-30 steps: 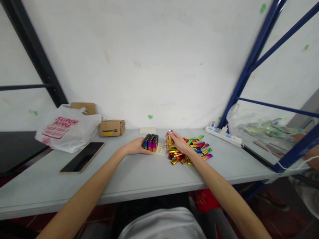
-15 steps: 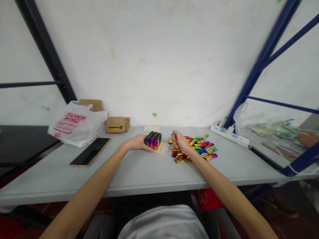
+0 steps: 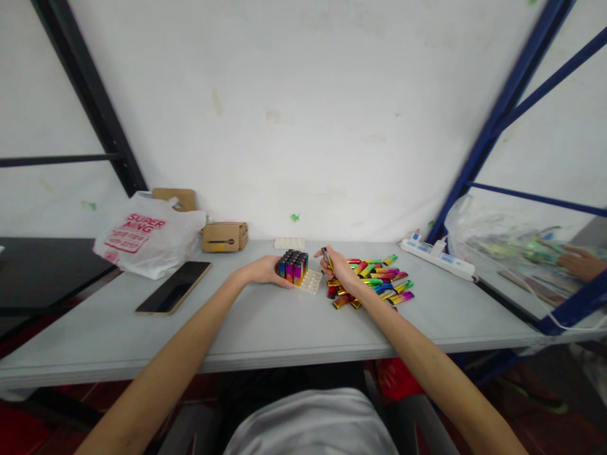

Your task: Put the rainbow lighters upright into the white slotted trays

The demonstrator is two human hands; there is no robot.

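Several shiny multicoloured lighters point(image 3: 294, 268) with black tops stand upright and packed together in a cream tray point(image 3: 311, 282) with small hollows; the hollows on the tray's right side show. My left hand point(image 3: 269, 272) curls around the left side of this block, thumb at the front, its far fingers hidden behind. Between the fingers of my right hand point(image 3: 337, 268) is one lighter point(image 3: 327, 258), its dark top pointing up and left. That hand is just right of the tray, over the left edge of a loose pile of lighters point(image 3: 379, 281).
A second cream tray point(image 3: 289, 243) lies by the wall. To the left are a phone point(image 3: 174, 288), a plastic bag point(image 3: 149, 237) and a small cardboard box point(image 3: 224, 237). A power strip point(image 3: 439, 258) lies at the right; beyond the blue frame, a co-worker's hand point(image 3: 581, 262) shows.
My right hand has turned and its fingers have shifted, so the lighter in it now shows more clearly. My left hand stays around the standing lighters.
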